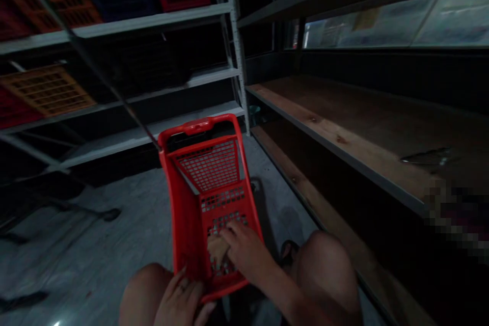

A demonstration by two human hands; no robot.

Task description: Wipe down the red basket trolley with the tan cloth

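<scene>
A red plastic rolling shopping basket (pixel 177 224) with grid-like walls stands in front of me, between my knees. My left hand (pixel 181 298) grips its near rim at the left corner, fingers over the edge and thumb outside. Inside the basket, my right hand (pixel 244 249) is closed on a tan cloth (pixel 217 248) against the slotted wall. Part of the cloth is hidden behind my fingers. The basket's red handle (pixel 198 125) is at the far end.
Wooden shelves (pixel 305 117) run along the right, with a dark metal object (pixel 428 157) on one. Ahead, a metal rack (pixel 239 61) bears colored crates, including a yellow crate (pixel 51 90). A thin pole (pixel 103 79) slants to the basket. Grey floor (pixel 133 214) lies left.
</scene>
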